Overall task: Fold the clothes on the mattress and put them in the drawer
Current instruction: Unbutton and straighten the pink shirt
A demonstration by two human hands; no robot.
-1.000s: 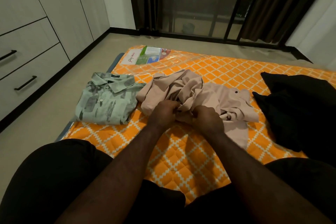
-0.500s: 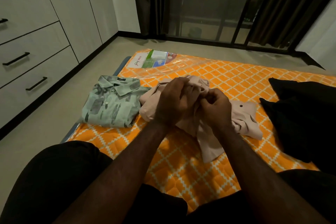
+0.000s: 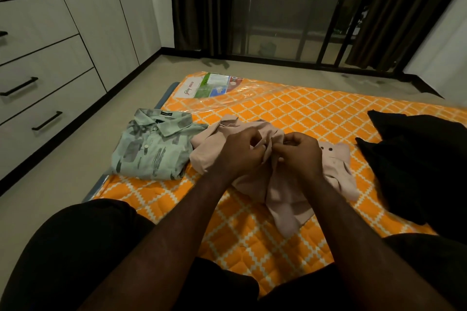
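Step in hand: the beige shirt (image 3: 336, 166) lies unfolded mid-mattress (image 3: 290, 113); left hand (image 3: 240, 151) and right hand (image 3: 300, 156) both pinch its cloth close together, apparently at the placket or a button, though the detail is too small to confirm. Next move, in my judgement: spread it flat before folding. Count: one green printed shirt (image 3: 151, 151), folded, just beside it; one dark bundle (image 3: 417, 159) to the right — nature unclear; three handles seen on the drawers (image 3: 50, 98), all closed.
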